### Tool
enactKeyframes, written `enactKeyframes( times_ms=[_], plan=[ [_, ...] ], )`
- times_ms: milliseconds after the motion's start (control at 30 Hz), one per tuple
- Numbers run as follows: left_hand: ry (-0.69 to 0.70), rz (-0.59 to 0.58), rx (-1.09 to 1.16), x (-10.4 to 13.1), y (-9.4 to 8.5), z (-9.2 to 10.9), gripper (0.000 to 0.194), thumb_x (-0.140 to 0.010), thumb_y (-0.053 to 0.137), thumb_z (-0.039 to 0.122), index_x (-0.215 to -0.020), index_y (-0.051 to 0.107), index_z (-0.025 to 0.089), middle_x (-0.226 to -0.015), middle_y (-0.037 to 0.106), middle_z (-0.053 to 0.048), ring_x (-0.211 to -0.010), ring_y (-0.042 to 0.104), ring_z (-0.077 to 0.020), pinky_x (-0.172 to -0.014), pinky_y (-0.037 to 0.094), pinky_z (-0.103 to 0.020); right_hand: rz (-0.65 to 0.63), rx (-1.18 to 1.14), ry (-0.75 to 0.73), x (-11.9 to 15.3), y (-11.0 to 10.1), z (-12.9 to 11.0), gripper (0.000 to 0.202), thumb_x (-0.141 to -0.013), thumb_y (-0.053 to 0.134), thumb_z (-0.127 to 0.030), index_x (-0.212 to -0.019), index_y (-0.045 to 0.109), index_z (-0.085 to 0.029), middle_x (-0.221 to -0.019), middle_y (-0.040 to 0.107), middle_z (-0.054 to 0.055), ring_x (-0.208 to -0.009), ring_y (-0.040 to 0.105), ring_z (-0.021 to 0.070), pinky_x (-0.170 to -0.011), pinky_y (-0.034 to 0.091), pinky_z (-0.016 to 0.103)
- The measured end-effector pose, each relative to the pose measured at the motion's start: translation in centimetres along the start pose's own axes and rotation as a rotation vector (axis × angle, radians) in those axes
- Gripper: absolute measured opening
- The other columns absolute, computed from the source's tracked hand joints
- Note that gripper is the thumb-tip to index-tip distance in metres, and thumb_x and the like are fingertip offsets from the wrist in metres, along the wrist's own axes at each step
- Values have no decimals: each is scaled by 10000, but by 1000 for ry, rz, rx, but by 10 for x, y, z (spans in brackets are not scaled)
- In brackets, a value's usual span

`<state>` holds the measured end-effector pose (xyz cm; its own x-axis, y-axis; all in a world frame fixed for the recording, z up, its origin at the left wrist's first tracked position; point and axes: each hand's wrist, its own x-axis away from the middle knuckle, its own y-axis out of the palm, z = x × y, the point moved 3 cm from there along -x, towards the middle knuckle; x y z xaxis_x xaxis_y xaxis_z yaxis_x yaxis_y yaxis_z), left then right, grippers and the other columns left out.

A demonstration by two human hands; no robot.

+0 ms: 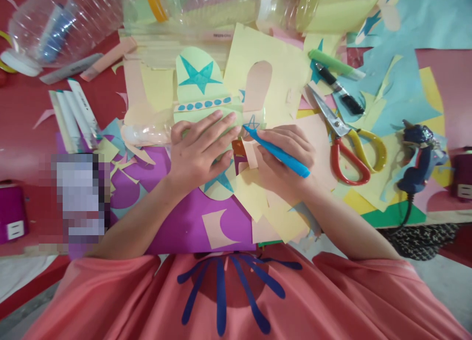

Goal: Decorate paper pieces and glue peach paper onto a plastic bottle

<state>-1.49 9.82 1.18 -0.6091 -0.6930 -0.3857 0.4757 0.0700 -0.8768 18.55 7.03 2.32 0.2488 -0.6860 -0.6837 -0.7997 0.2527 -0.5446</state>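
Observation:
My right hand (285, 153) holds a blue marker (282, 155), its tip at a small star outline (251, 123) drawn in blue on pale paper. Spread flat, my left hand (206, 150) presses on a light green cutout (199, 67) with rounded ends. Blue-green stars show at the cutout's top and bottom, and a strip of blue dots (202, 105) crosses it above my fingers. The cutout's middle is hidden under that hand. Just above the small star lies a pink rounded paper piece (258, 81) on a yellow sheet (282, 64).
Scissors (341, 128) with red and yellow handles, a black pen (339, 89) and a green marker (334, 63) lie right. A glue gun (420, 158) is farther right. White markers (75, 113) and paper scraps lie left; clear plastic bottles (88, 20) line the back.

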Motion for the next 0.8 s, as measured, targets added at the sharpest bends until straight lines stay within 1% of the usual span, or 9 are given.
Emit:
enactKeyframes(
  times_ms=[100,267,367,500,667,800],
  plan=[
    [8,41,-6,-1,-1,0,364,-997,406,375,-1338,523,324,-1391,609,16,-1288,574,-248,-1080,322,-434,-15,-13,-23,0,-2,2,325,-859,628,-129,-1172,632,-215,-945,751,47,-832,692,171,-733,562,340],
    [7,71,1,-2,-2,1,341,-986,437,378,-1306,543,326,-1363,631,15,-1260,595,-247,-1050,341,-434,11,31,-55,-1,-4,2,259,-857,618,-126,-1096,619,-226,-855,734,17,-744,681,146,-671,540,309],
    [-1,65,35,-2,-2,1,339,-988,432,390,-1305,538,329,-1363,632,18,-1262,594,-247,-1057,330,-434,14,63,-69,-2,-5,2,222,-854,624,-133,-1055,607,-227,-821,730,10,-711,680,141,-659,537,308],
    [-13,58,65,-2,-2,0,341,-995,416,404,-1302,541,326,-1357,637,16,-1274,584,-249,-1065,317,-435,12,88,-50,-3,-6,3,192,-852,616,-132,-1011,602,-240,-788,725,-6,-676,668,136,-640,534,307],
    [-12,40,24,-1,0,-1,365,-993,407,417,-1316,545,321,-1352,640,14,-1274,578,-251,-1068,322,-436,4,80,-9,-5,-7,1,153,-844,620,-129,-961,608,-226,-753,706,-4,-649,648,133,-624,531,311],
    [-50,33,25,-1,1,-1,342,-990,399,420,-1288,552,350,-1338,651,26,-1268,589,-243,-1067,334,-436,71,20,-36,-4,-13,-3,108,-861,607,-164,-949,609,-228,-722,676,-9,-623,635,133,-596,539,313]
  ],
)
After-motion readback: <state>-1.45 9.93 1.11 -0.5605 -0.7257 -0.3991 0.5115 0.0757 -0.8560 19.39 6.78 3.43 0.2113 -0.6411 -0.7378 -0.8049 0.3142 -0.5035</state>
